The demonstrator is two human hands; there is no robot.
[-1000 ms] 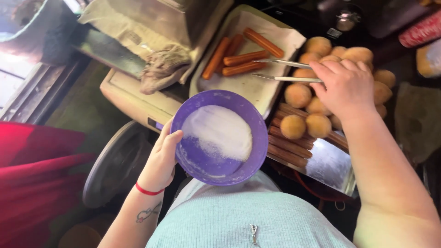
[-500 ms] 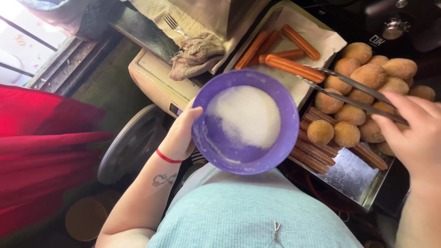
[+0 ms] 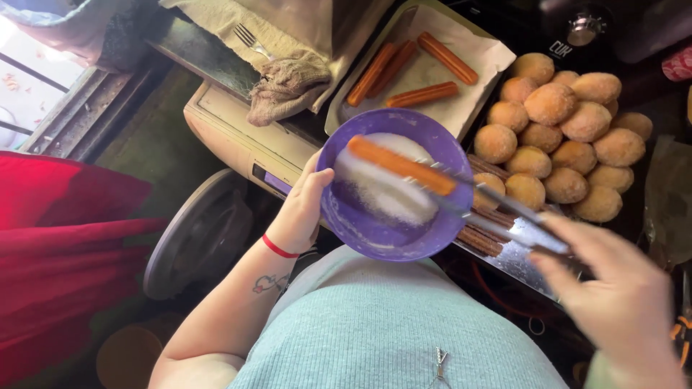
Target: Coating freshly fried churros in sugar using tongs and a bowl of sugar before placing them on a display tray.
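The left hand (image 3: 299, 212) is gripping the near-left rim of a purple bowl (image 3: 393, 184), thumb hooked over the edge and fingers underneath, holding it up in front of the body. White sugar (image 3: 382, 191) is lying in the bowl. The right hand (image 3: 613, 295), blurred at the near right, is squeezing a pair of metal tongs (image 3: 497, 209), and the tong tips are pinching a long orange fried stick (image 3: 400, 164) that is hovering across the sugar, slanting from far left to near right.

The stick is looking light and crisp, likely brittle along its length, so it is probably best taken near the middle with gentle pressure; a hard pinch could snap it. Its fried skin may be greasy and a little slippery against the metal.

Farther off, three more sticks (image 3: 422, 94) are resting on paper in a tray (image 3: 339, 119). To the right, round golden balls (image 3: 562, 137) are sitting heaped over a row of darker sticks. A crumpled cloth (image 3: 288, 86) and a fork (image 3: 249, 36) are lying on the counter at the far left.
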